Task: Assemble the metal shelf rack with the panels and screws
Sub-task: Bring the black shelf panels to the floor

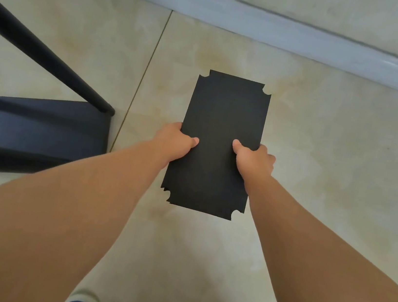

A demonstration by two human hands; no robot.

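A: Where was the black panel (220, 138)?
B: Above the tiled floor (318, 167) — right of the rack (35, 127).
A: And the hands?
B: Left hand (176, 142) and right hand (255, 158) each gripped a long edge, thumbs on top.

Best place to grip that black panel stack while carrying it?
Hold the black panel stack by its two long edges near the middle, one hand per side, as the left hand and right hand do. The notched corners offer poor purchase; the straight edges let thumbs clamp on top.

Rack frame (35, 125) left; open floor (331, 169) right
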